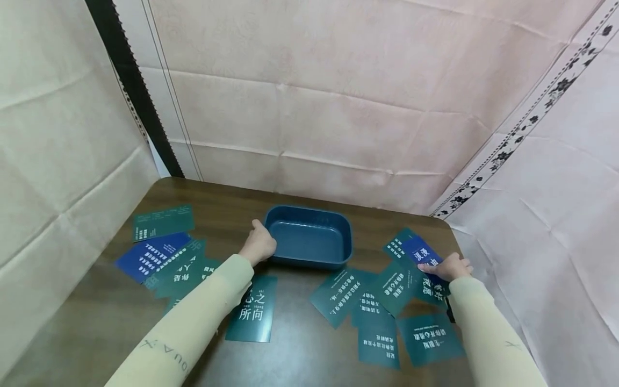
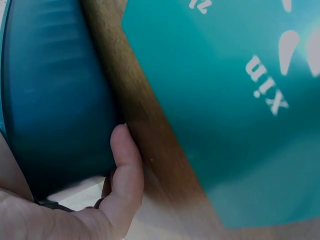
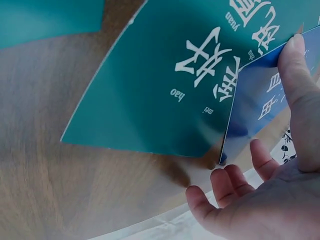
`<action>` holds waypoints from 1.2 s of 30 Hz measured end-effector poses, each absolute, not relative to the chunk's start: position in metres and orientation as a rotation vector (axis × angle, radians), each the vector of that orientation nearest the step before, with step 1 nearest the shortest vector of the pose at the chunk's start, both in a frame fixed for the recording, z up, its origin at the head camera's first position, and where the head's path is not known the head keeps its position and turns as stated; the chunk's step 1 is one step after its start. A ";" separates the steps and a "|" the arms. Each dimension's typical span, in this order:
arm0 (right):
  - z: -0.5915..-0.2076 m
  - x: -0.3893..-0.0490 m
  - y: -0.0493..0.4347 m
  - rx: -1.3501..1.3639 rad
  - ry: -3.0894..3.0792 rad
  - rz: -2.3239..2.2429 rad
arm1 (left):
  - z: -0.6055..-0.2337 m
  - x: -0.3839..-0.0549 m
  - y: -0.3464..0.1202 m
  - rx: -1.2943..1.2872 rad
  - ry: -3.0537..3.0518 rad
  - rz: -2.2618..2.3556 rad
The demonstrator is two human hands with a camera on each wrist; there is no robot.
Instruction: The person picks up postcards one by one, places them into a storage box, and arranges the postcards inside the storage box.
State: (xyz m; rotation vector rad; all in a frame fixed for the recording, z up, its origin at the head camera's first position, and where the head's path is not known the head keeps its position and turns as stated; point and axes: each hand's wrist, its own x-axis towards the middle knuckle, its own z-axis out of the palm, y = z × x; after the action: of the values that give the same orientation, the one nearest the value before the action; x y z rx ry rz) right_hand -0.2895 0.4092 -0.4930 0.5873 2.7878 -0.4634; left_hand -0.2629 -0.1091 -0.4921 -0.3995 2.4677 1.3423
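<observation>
In the head view, a dark blue rectangular tray (image 1: 309,235) stands at the back middle of a brown table. My left hand (image 1: 259,244) grips its left end; in the left wrist view the thumb (image 2: 127,165) lies along the tray's outer wall (image 2: 60,110). At the right my right hand (image 1: 452,267) holds a blue card (image 1: 422,250) printed with white characters. The right wrist view shows the thumb on this blue card (image 3: 260,95), with fingertips by its lower edge. A green card (image 3: 165,95) lies beside and partly beneath it.
Several green cards (image 1: 340,293) overlap on the right half of the table (image 1: 309,365). Another group of green cards and a blue card (image 1: 152,255) lies at the left. One green card (image 1: 251,317) sits beside my left forearm. Hanging cloth (image 1: 309,118) surrounds the table.
</observation>
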 end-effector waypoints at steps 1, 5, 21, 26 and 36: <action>-0.493 -0.290 0.409 0.590 2.788 -0.468 | -0.491 -0.263 -0.110 -0.402 2.470 1.336; -0.493 -0.289 0.407 0.586 2.781 -0.494 | -0.490 -0.262 -0.111 -0.406 2.471 1.317; -0.497 -0.286 0.419 0.502 2.793 -0.396 | -0.486 -0.260 -0.110 -0.403 2.487 1.326; -0.499 -0.288 0.417 0.490 2.854 -0.373 | -0.485 -0.262 -0.111 -0.404 2.477 1.333; -0.494 -0.285 0.412 0.548 2.834 -0.379 | -0.489 -0.261 -0.110 -0.382 2.480 1.354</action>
State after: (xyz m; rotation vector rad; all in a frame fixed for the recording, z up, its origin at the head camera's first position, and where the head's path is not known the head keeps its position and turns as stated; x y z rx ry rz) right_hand -0.2854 0.4123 -0.4938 0.5485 2.8343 -0.3790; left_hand -0.2610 -0.1101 -0.4894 -0.3818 2.4802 1.3539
